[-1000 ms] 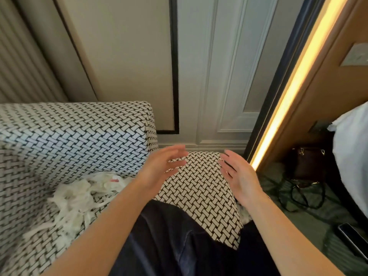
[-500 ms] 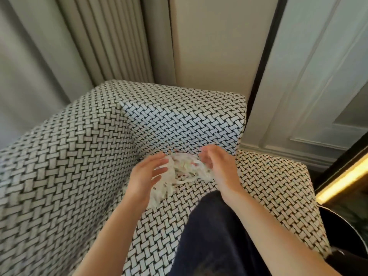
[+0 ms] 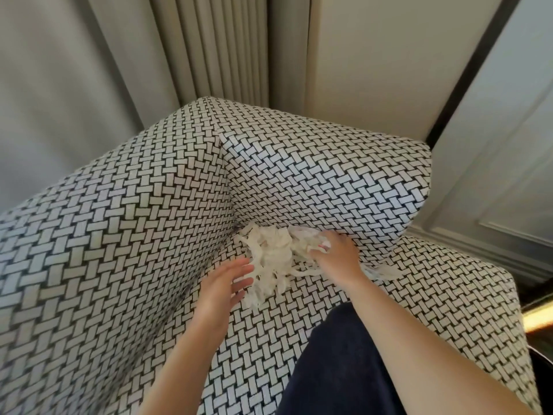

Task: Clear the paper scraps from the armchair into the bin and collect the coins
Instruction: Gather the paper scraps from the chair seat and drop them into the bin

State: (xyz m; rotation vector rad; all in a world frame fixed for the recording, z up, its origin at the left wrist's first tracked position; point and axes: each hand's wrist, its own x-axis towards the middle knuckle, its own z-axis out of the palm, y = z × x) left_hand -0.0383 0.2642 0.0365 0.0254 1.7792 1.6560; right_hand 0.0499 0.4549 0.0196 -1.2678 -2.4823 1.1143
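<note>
In armchair [image 3: 314, 181] corner | paper scraps [image 3: 273, 259] lengthwise near-far | L hand [image 3: 223, 290] flat | R hand [image 3: 338, 256] grips

reaching in with both bare forearms [image 3: 179, 357] from the near side of the paper scraps [image 3: 270, 256]. holding the left hand [image 3: 224, 287] open at the left edge of the scraps, palm facing them, fingers straight and close together, tips touching the pile. digging the right hand [image 3: 339, 256] into the right side of the scraps, fingers curled into them, back of the hand up.

Pleated curtains [image 3: 224, 49] hang beside a cream wall panel [image 3: 389, 55], with a glowing light strip [image 3: 538, 317] at right.
</note>
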